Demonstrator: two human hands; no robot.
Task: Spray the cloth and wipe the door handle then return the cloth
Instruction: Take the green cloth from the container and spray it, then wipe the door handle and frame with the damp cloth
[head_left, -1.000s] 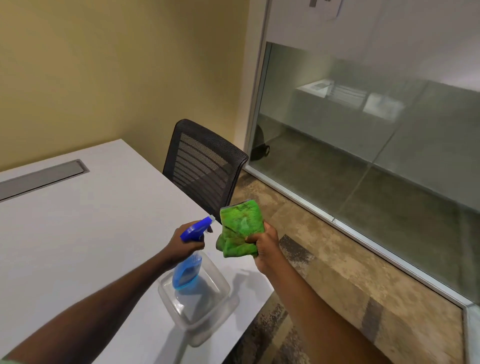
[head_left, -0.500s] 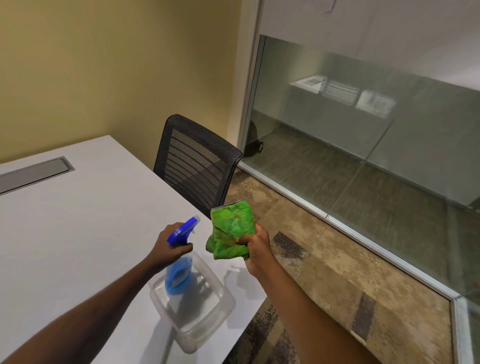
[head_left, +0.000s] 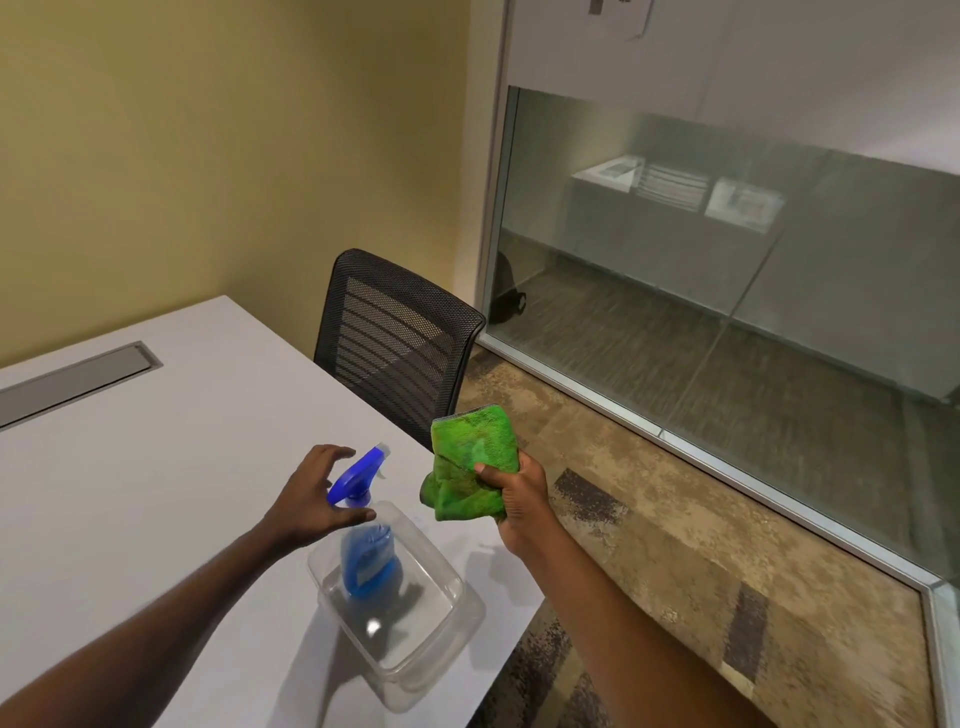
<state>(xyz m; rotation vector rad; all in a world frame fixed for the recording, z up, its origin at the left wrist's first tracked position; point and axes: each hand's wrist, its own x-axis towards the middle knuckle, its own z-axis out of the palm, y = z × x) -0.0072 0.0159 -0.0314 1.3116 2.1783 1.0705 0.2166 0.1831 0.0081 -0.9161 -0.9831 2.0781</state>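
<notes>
A blue spray bottle (head_left: 367, 561) stands upright inside a clear plastic tub (head_left: 441, 642) near the white table's corner. My left hand (head_left: 314, 496) hovers just left of the bottle's blue trigger head, fingers spread, thumb near its neck, holding nothing. A crumpled green cloth (head_left: 470, 465) is held above the table edge by my right hand (head_left: 519, 493), to the right of the bottle. No door handle is in view.
The white table (head_left: 156, 467) has a grey cable flap (head_left: 72, 382) at far left. A black mesh chair (head_left: 395, 338) stands behind the table corner. A glass wall (head_left: 727, 312) runs along the right above patterned carpet (head_left: 649, 571).
My left hand set the spray bottle down into the tub and opened off its trigger head. My right hand kept the cloth at about the same spot.
</notes>
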